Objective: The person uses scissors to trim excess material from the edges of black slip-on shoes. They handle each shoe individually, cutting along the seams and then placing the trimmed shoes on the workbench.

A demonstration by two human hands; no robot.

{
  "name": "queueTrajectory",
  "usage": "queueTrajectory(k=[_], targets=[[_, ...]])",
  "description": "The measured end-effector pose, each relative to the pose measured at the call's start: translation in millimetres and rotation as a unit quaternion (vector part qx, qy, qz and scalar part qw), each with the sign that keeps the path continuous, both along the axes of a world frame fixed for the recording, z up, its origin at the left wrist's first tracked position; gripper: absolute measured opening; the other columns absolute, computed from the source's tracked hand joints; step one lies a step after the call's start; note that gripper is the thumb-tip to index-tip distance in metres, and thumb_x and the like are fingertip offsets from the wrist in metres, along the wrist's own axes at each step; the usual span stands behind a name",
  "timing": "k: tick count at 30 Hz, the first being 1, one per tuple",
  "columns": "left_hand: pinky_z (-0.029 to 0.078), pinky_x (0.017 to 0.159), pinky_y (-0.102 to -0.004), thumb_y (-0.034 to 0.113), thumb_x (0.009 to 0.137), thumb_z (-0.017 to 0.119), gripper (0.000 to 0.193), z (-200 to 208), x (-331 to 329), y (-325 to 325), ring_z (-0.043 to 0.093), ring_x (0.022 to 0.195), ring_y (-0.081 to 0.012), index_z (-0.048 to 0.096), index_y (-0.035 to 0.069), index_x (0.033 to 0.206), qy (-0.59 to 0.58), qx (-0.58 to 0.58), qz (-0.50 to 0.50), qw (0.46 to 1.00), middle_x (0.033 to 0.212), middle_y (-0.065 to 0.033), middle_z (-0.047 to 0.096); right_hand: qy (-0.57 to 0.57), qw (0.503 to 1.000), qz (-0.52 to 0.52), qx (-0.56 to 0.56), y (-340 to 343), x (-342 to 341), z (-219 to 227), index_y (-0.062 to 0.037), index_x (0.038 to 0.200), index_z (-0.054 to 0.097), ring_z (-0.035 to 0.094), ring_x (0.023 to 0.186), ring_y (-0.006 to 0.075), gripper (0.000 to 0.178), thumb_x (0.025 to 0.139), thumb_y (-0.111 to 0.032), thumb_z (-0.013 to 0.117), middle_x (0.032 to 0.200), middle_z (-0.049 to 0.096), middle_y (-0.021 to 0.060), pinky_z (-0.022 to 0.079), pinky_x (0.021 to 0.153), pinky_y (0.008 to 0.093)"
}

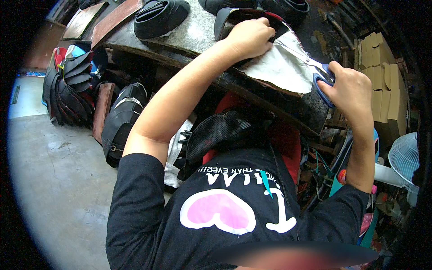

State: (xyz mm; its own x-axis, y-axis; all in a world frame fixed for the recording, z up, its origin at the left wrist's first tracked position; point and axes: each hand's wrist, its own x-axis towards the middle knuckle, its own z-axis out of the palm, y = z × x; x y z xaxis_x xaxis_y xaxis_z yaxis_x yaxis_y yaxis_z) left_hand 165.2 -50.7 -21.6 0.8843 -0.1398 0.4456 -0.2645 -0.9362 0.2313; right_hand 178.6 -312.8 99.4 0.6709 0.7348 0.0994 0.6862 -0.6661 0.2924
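My right hand is closed in the blue handles of a pair of scissors. Their blades point left and lie at the frayed upper edge of a white cloth. Close by, my left hand has its fingers curled over a black shoe upper, from which the cloth spreads out over the bench edge. The blade tips are partly lost against the pale cloth. My left fingertips are mostly hidden.
On the dark workbench stand several black shoe uppers and reddish boards. A bundle of curved black pieces sits on the floor at left. Cardboard boxes and a fan are at right.
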Motion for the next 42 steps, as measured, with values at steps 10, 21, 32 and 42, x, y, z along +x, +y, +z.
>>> queueTrajectory(k=[10, 21, 32, 42], targets=[[0.056, 0.078, -0.0431, 0.013, 0.08, 0.063, 0.011, -2.3, 12.8, -12.6, 0.069, 0.088, -0.0325, 0.067, 0.004, 0.086, -0.04, 0.08, 0.026, 0.996, 0.093, -0.0134, 0.067, -0.007, 1.0, 0.012, 0.006, -3.0, -0.9, 1.1, -0.0099, 0.096, 0.071, 0.07, 0.073, 0.0276, 0.036, 0.076, -0.039, 0.077, 0.078, 0.071, 0.013, 0.054, 0.068, 0.0403], [0.054, 0.078, -0.0468, 0.015, 0.09, 0.058, 0.017, -6.8, 14.7, -6.0, 0.066, 0.083, -0.038, 0.063, -0.001, 0.087, -0.073, 0.013, 0.022, 0.997, 0.088, -0.0201, 0.065, -0.032, 0.999, 0.039, 0.019, 4.3, 6.7, -19.9, -0.0111, 0.095, 0.069, 0.07, 0.072, 0.0276, 0.036, 0.076, -0.041, 0.077, 0.075, 0.07, 0.0124, 0.054, 0.066, 0.0402], [0.054, 0.078, -0.0472, 0.015, 0.089, 0.058, 0.017, -9.6, 15.6, -5.6, 0.066, 0.083, -0.0389, 0.062, -0.002, 0.085, -0.076, 0.003, 0.012, 0.997, 0.087, -0.0209, 0.065, -0.014, 0.999, 0.047, 0.002, -5.6, 5.7, -16.5, -0.0116, 0.093, 0.069, 0.069, 0.07, 0.0265, 0.031, 0.077, -0.036, 0.078, 0.073, 0.069, 0.0111, 0.053, 0.064, 0.0397], [0.055, 0.079, -0.0471, 0.016, 0.091, 0.058, 0.018, -7.9, 16.9, -6.0, 0.067, 0.085, -0.0392, 0.063, -0.001, 0.088, -0.06, 0.003, 0.037, 0.998, 0.089, -0.0199, 0.066, 0.013, 1.0, 0.016, 0.022, 7.6, 5.9, -33.6, -0.0116, 0.095, 0.069, 0.071, 0.073, 0.0287, 0.035, 0.079, -0.042, 0.075, 0.077, 0.07, 0.0131, 0.054, 0.065, 0.0411]])
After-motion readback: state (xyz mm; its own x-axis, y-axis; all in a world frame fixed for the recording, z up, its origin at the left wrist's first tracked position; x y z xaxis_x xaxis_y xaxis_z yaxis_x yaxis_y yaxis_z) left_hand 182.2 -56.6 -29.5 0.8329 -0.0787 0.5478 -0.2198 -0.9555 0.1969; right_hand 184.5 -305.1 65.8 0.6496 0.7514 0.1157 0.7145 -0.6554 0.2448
